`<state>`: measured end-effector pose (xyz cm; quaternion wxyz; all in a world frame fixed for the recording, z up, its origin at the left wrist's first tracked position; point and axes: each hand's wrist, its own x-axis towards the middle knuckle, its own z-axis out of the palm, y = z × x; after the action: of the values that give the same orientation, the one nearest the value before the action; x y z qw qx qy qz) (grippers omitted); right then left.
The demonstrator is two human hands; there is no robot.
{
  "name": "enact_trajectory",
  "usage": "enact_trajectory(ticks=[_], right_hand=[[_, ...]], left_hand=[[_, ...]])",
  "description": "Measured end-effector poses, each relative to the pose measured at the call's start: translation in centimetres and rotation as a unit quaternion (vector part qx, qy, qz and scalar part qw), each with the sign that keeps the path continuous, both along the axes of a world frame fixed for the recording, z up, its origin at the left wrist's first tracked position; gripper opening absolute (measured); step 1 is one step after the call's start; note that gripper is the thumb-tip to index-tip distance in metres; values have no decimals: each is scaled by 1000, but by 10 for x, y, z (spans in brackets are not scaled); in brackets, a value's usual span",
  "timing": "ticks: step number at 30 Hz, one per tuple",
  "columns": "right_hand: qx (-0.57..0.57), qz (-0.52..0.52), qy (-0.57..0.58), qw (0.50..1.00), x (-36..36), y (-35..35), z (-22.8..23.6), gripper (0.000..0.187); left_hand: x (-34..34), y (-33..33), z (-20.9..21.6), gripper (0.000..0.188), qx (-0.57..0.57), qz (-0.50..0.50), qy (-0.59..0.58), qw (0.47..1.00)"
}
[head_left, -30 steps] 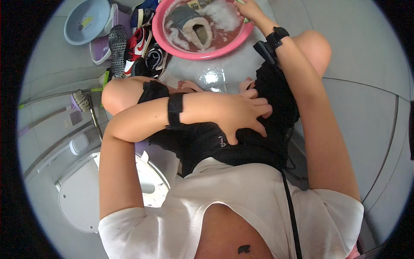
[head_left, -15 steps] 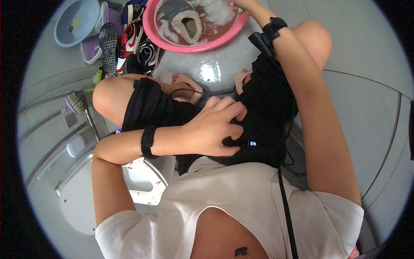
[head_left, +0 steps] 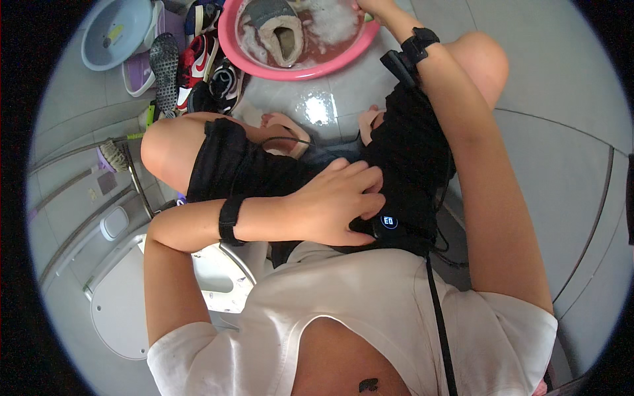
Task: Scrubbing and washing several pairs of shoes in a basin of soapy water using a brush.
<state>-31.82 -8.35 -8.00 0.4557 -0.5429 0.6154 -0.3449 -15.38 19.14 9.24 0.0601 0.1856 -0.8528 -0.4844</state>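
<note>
L hand (head_left: 340, 204) lies across the lap, palm down on black shorts (head_left: 257, 165), fingers bent & spread a bit, thumb apart from them; tips are at a small black device (head_left: 389, 223) w/ a lit round display. Black on black, so can't tell if the hand's clamped on it or just resting there. R hand (head_left: 374, 5) is up at the pink basin's (head_left: 294, 74) right edge, partly cut off by top of view; a bit of a green thing (head_left: 368, 18) shows just below the fingers, but can't tell if they're together on it. Slipper (head_left: 269, 30), grey w/ pale fleecy lining, sits in the basin, nearer its left edge, opening toward the near edge, in brownish water; white foam (head_left: 333, 25) is mostly to its right. Basin's on grey floor tiles (head_left: 340, 96), w/ wet shine just off its near edge. Close by its left edge: red/white shoe (head_left: 196, 61), black shoe (head_left: 226, 84) & navy shoe (head_left: 201, 20). Further L: dark textured sole (head_left: 164, 69), purple tub (head_left: 139, 76), blue bowl (head_left: 112, 33). Black bands on both wrists; black box (head_left: 399, 68) by the R one. Feet in pinkish sandals (head_left: 295, 136) btwn basin's near edge & lap. Brush (head_left: 113, 156) & toilet lid (head_left: 119, 297) well off to L.
</note>
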Motion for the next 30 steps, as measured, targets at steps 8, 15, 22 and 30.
enact_trajectory(ticks=[8, 15, 22, 30], right_hand=[[-25, -16, -23, 999, -5, -7, -14, 34], [-36, -14, 63, 997, -12, -11, -26, 33], [34, 16, 6, 999, -11, -13, -23, 27], [18, 38, -1, 999, -1, 14, 14, 37]], left_hand=[[29, -13, -12, 46, 128, -201, -225, 945], [31, -23, -40, 47, 452, -206, -176, 850], [-39, -26, -30, 30, 550, -77, -220, 802], [-112, -16, -34, 29, 68, -325, -20, 943]])
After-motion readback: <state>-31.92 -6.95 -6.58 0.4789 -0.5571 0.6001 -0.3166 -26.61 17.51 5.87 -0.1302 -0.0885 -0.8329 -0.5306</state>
